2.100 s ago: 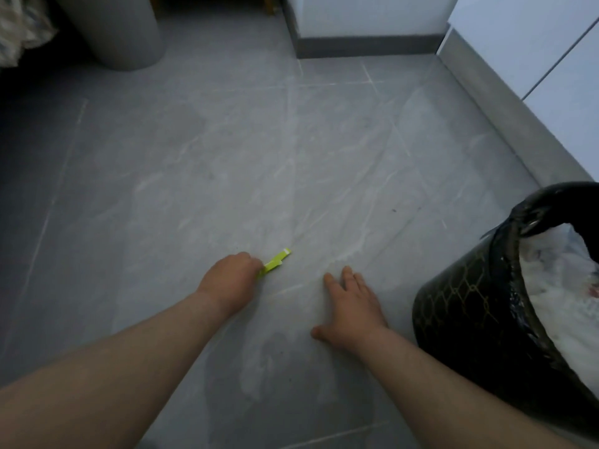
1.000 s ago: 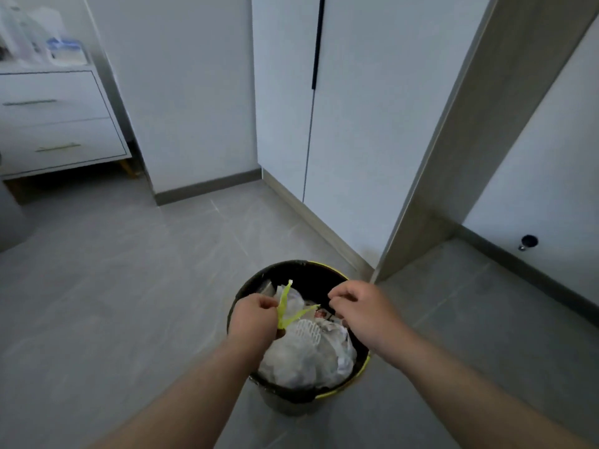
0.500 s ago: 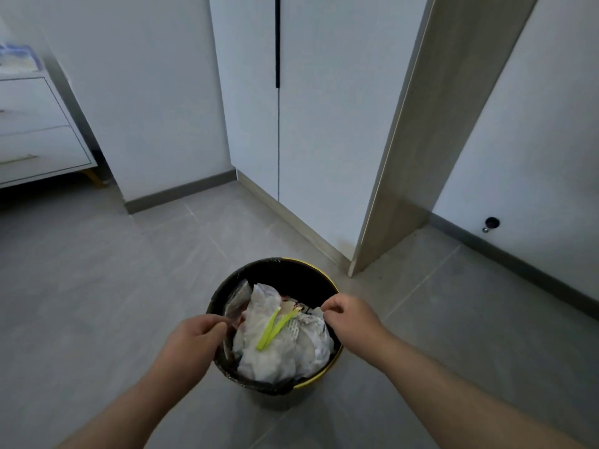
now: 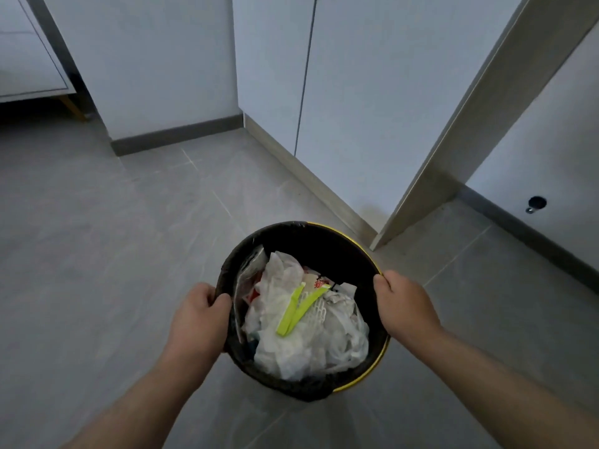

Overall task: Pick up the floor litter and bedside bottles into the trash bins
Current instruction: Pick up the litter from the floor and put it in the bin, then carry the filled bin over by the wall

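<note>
I see left hand point(image 4: 197, 322) and right hand point(image 4: 405, 306) each curled round the bin point(image 4: 324, 247) rim; green strip point(image 4: 299, 307) lies inside, on top.

Your left hand point(image 4: 197, 322) and right hand point(image 4: 405, 306) cover their own fingertips at the round black trash bin point(image 4: 308, 234); crumpled white plastic bags point(image 4: 301, 348) bury everything beneath. The white drawer unit point(image 4: 29, 59) is cut off leftward.
</note>
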Available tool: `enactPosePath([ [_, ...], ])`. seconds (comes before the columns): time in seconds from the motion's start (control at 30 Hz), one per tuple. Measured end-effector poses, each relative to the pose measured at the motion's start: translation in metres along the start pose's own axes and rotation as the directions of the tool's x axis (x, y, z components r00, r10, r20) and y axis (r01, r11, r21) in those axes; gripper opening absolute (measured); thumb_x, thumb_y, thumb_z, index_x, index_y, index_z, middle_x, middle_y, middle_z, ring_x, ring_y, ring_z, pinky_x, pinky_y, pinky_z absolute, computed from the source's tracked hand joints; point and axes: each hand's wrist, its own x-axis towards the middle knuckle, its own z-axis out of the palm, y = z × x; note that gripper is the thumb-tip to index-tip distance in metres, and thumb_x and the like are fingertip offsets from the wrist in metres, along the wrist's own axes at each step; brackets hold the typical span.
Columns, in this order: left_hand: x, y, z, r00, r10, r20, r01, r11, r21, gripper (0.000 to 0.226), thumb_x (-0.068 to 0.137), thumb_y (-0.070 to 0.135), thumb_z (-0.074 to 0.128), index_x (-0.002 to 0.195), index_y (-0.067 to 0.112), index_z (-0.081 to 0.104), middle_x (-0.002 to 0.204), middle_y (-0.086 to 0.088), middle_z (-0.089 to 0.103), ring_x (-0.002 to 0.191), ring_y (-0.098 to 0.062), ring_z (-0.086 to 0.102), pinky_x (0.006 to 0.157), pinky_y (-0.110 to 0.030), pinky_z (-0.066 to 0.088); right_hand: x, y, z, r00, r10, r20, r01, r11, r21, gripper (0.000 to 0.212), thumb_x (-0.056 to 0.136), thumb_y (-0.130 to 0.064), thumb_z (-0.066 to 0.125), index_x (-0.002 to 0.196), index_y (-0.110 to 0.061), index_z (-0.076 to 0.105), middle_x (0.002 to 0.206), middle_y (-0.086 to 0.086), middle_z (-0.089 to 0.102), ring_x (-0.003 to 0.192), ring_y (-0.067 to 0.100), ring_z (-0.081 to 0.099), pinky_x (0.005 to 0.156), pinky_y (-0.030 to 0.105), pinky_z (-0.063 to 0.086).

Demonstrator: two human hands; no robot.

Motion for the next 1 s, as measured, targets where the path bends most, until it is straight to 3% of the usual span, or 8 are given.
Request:
enactPosePath([
  [0.2,0.033,0.007,-0.036,0.993,-0.017,-0.114,0.016,1.000,-0.014,0.013,0.083,0.012,0.046,0.075,0.002,0.045,0.065,-0.010,0.044,0.057,-0.020,0.041,0.049,-0.031,0.032,0.012,-0.053,0.004,0.998,-0.040,-0.053,0.045,0.995,0.093,0.040,0.097,-0.026,0.042,0.062,-0.006,0.041,0.059,0.011,0.049,0.060,0.028,0.048,0.055,0.037,0.036],
  [0.4,0.027,0.085,-0.122,0.976,-0.049,-0.212,0.055,0.998,0.023,0.017,0.086,0.018,0.049,0.074,0.006,0.046,0.064,-0.009,0.044,0.054,-0.020,0.039,0.047,-0.029,0.030,0.013,-0.150,-0.063,0.998,-0.060,0.011,0.059,0.995,0.086,0.039,0.097,-0.027,0.040,0.061,-0.012,0.036,0.058,0.006,0.044,0.058,0.025,0.043,0.054,0.036,0.033],
  [0.47,0.013,0.123,-0.157,0.973,-0.051,-0.225,0.063,0.997,0.047,0.023,0.087,0.021,0.050,0.076,0.001,0.047,0.065,-0.011,0.047,0.054,-0.021,0.041,0.046,-0.030,0.031,0.006,-0.181,-0.100,0.998,-0.048,0.035,0.044,0.993,0.109,0.039,0.097,-0.027,0.040,0.061,-0.013,0.037,0.058,0.005,0.045,0.058,0.026,0.045,0.054,0.037,0.035],
  [0.57,-0.019,0.191,-0.215,0.977,-0.052,-0.208,0.066,0.996,0.061,0.023,0.087,0.024,0.050,0.073,0.007,0.045,0.064,-0.009,0.046,0.055,-0.022,0.041,0.048,-0.031,0.032,-0.016,-0.231,-0.175,0.998,-0.025,0.060,0.015,0.988,0.151,0.037,0.097,-0.029,0.039,0.066,-0.011,0.045,0.060,0.006,0.051,0.061,0.027,0.050,0.054,0.037,0.038],
  [0.83,-0.131,0.383,-0.360,0.987,-0.082,-0.136,0.085,0.996,0.022,0.021,0.088,0.024,0.051,0.075,0.009,0.050,0.067,-0.009,0.051,0.060,-0.021,0.048,0.053,-0.036,0.041,-0.081,-0.361,-0.403,0.997,0.051,0.065,-0.059,0.989,0.132,0.040,0.099,-0.028,0.038,0.060,-0.019,0.035,0.059,0.002,0.045,0.054,0.015,0.042,0.046,0.029,0.023],
  [1.0,-0.177,0.464,-0.409,0.996,0.053,-0.069,-0.055,0.998,-0.024,0.019,0.087,0.019,0.052,0.073,0.007,0.050,0.062,-0.010,0.047,0.055,-0.020,0.045,0.051,-0.032,0.037,-0.118,-0.402,-0.507,0.995,0.090,-0.040,-0.084,0.987,0.139,0.040,0.099,-0.030,0.038,0.061,-0.017,0.037,0.059,0.004,0.045,0.057,0.022,0.045,0.048,0.031,0.026],
])
